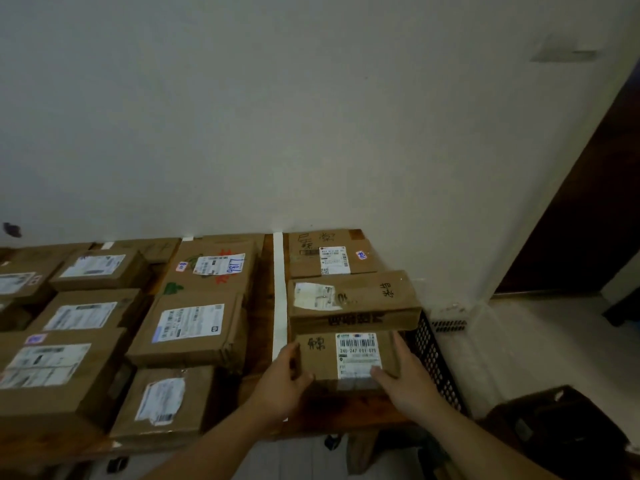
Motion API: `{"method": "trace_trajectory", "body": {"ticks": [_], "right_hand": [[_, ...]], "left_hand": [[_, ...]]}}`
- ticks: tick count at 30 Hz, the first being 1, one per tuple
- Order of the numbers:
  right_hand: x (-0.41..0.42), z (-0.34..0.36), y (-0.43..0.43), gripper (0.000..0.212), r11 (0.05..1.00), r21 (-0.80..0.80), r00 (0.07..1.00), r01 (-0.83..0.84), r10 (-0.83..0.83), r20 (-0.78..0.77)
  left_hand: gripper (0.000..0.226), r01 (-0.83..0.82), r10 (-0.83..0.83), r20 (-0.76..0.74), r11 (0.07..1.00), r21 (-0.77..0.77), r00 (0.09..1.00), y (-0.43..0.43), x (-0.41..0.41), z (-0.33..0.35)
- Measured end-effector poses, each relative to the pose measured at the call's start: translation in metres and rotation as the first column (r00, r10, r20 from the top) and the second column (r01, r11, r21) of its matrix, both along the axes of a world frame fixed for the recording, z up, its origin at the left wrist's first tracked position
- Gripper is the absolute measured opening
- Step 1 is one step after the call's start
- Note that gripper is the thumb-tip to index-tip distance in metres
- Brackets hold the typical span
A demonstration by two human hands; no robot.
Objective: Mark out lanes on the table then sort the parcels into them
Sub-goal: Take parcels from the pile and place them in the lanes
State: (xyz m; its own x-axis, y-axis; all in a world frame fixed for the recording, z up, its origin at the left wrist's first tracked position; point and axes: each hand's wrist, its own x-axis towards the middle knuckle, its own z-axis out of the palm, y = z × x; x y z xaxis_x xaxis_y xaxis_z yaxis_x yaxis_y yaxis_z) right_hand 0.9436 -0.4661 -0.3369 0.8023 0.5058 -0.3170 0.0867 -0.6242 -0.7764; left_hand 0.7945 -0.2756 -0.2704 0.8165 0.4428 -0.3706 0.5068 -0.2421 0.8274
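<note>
**Parcel being held at the front of the right-hand lane**

Both hands are gripping a small cardboard parcel at the front of the lane that is running along the right edge of the surface. The left hand is clasping the parcel's left side, its fingers curling up along that side and its thumb lying over the near left corner of the top. The right hand is clasping the right side in the same way, its fingers wrapping the side and its thumb pressing on the lower corner of the white barcode label. Whether the parcel is resting on the surface or hanging just above it cannot be told.

Behind it, a larger parcel is sitting in the middle of the same lane, its front face touching the small one's back edge. A third parcel is sitting at the back right corner, against the wall.

A strip of white tape is running from the back edge toward the front edge, just left of these three, with its near end passing behind the left hand. Left of it, across a band of bare wood, three labelled parcels are lying in a row from back to front, and more parcels are lying in rows further left.

A black perforated crate is standing just beside the right edge, under the right hand.
</note>
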Motion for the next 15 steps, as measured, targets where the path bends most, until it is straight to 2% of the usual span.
{"method": "trace_trajectory", "body": {"ticks": [2,4,7,10,13,15], "right_hand": [[0.009,-0.007,0.001,0.088,1.000,-0.009,0.999,-0.029,0.029,-0.029],[0.004,0.012,0.009,0.084,0.999,-0.024,0.999,-0.031,0.032,0.017],[0.021,0.009,0.013,0.081,0.999,-0.037,1.000,-0.029,0.029,0.009],[0.028,0.009,0.020,0.081,0.999,-0.031,0.999,-0.032,0.033,0.027],[0.037,0.013,0.022,0.083,0.993,-0.093,0.998,-0.066,0.068,0.018],[0.042,0.027,0.027,0.084,0.985,-0.148,0.993,-0.088,0.099,0.068]], "left_hand": [[0.064,-0.014,0.014,-0.044,1.000,0.000,0.999,-0.005,0.010,-0.008],[0.063,-0.023,0.024,-0.051,0.999,0.029,0.998,-0.003,0.013,-0.011],[0.061,-0.105,0.107,-0.076,0.994,0.038,0.991,-0.002,0.044,-0.022],[0.060,-0.111,0.115,-0.094,0.993,0.042,0.989,0.005,0.056,-0.021],[0.061,-0.125,0.123,-0.131,0.992,-0.007,0.984,0.007,0.061,-0.008],[0.061,-0.127,0.130,-0.145,0.991,0.027,0.981,0.015,0.059,0.005]]}}
